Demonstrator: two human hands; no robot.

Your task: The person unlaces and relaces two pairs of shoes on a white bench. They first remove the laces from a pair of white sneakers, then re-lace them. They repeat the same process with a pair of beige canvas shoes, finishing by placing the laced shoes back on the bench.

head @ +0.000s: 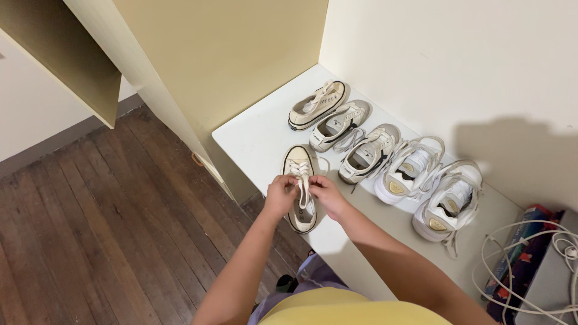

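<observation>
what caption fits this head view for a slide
Both hands, left hand and right hand, pinch the laces of a cream sneaker on a white shelf beside five more shoes.

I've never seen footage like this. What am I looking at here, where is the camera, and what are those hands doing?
There is no machine here: a person wears a camera on the head, so the single picture looks down along the arms. The left hand and right hand each pinch the white laces of a cream low sneaker lying at the front edge of a white shelf. Behind it, along the wall, five more shoes stand in a row: a matching cream sneaker, two grey-and-white sneakers and two bulkier white trainers. At far right lie white cables. Below is a dark wooden floor.
</observation>
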